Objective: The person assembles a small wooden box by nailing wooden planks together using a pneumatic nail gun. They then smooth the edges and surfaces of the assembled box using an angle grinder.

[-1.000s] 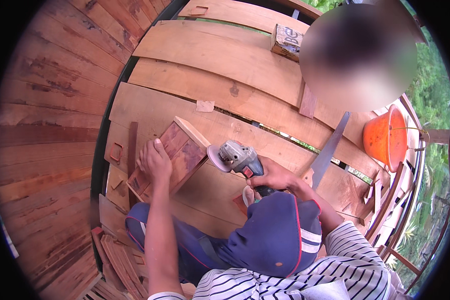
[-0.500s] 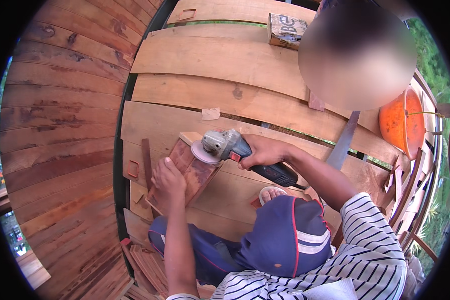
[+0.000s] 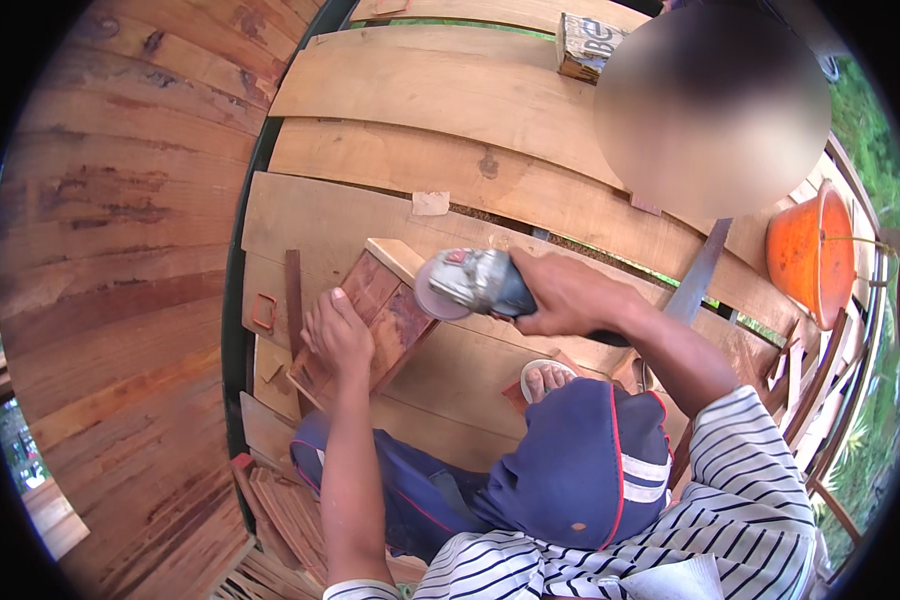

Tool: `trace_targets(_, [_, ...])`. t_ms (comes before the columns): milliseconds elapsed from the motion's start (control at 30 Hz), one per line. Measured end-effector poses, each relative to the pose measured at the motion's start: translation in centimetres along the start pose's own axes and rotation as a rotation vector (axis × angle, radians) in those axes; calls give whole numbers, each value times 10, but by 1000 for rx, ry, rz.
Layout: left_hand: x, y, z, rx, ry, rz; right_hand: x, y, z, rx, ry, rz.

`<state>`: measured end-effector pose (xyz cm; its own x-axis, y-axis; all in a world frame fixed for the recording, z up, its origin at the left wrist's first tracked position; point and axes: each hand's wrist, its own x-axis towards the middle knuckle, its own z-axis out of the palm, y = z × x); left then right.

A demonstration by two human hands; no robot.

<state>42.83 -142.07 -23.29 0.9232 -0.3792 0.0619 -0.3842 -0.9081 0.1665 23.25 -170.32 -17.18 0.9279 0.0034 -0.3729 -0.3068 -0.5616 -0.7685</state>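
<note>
Right hand [image 3: 575,292], fingers wrapped around an angle grinder [image 3: 482,282], points the disc [image 3: 428,300] leftward at the far end of a lengthwise-slanting wooden box [image 3: 402,318]; left hand [image 3: 340,335], half-curled, rests on it, grip unclear.

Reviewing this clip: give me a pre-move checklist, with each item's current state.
1. Left hand on the wooden piece: ok.
2. Right hand wrapped around the angle grinder: ok.
3. Left hand apart from the disc: ok, wood shows between them.
4. Disc touching the wood: cannot tell; it overlaps the edge in view.
5. Hands gloved: not ok, both bare.
6. Handsaw put away: not ok, it lies near the right forearm.
</note>
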Motion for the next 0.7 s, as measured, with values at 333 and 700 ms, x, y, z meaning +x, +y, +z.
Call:
trace_targets(333, [3,0,3,-61,40,12,31,-44,9,-227,94,6])
trace_targets(700, [14,-3,-5,-133,3,-25,35,-73,9,-312,54,64])
